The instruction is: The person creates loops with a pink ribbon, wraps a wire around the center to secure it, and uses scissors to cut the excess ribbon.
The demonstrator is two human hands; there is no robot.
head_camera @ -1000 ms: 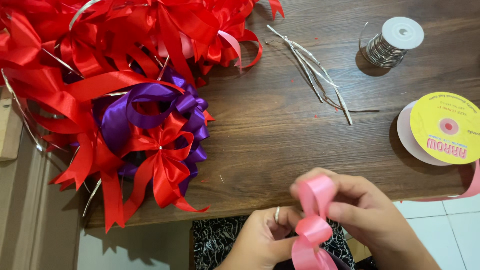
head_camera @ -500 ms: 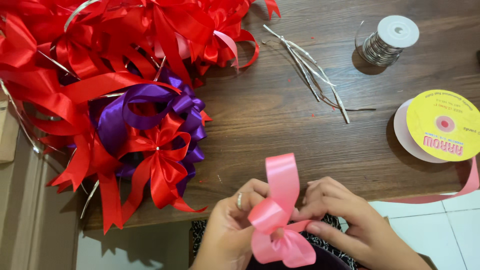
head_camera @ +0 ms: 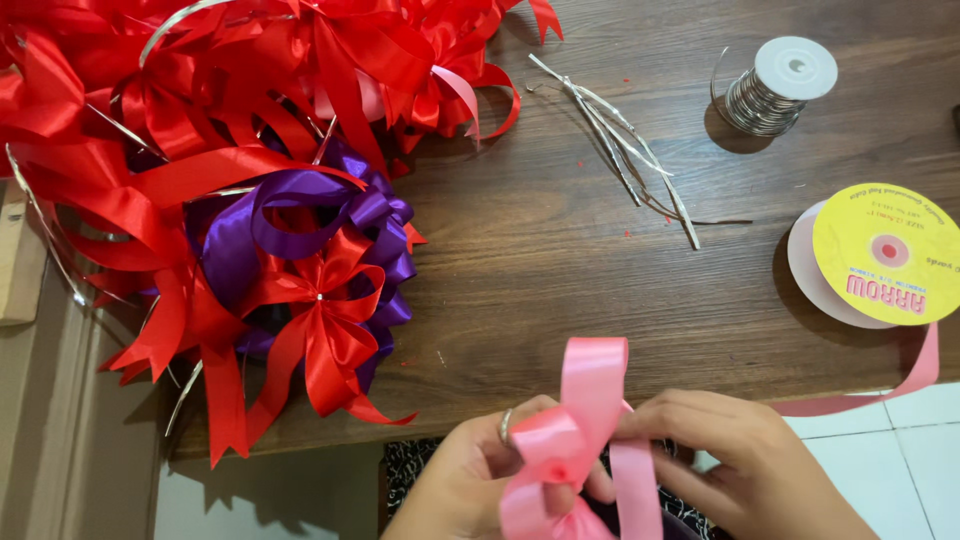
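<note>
A pink satin ribbon (head_camera: 585, 420) folded into loops is held at the near edge of the brown wooden table (head_camera: 560, 250). My left hand (head_camera: 470, 480), with a ring on one finger, pinches the loops at their middle. My right hand (head_camera: 745, 465) grips the same ribbon from the right, fingers closed against the pinch point. One loop stands upright above the hands and two tails hang down. A strip of pink ribbon (head_camera: 880, 385) trails from the yellow-labelled ribbon reel (head_camera: 880, 260) toward my right hand.
A heap of finished red ribbon bows (head_camera: 200, 120) fills the table's left side, with a purple bow (head_camera: 300, 215) and a red bow (head_camera: 320, 320) at its front. A bundle of cut silver wires (head_camera: 625, 150) and a spool of silver wire (head_camera: 775, 85) lie at the back right.
The hands and pink ribbon shifted slightly right and down. The upright loop now stands taller and the lower loops are gathered tighter between the fingers.
</note>
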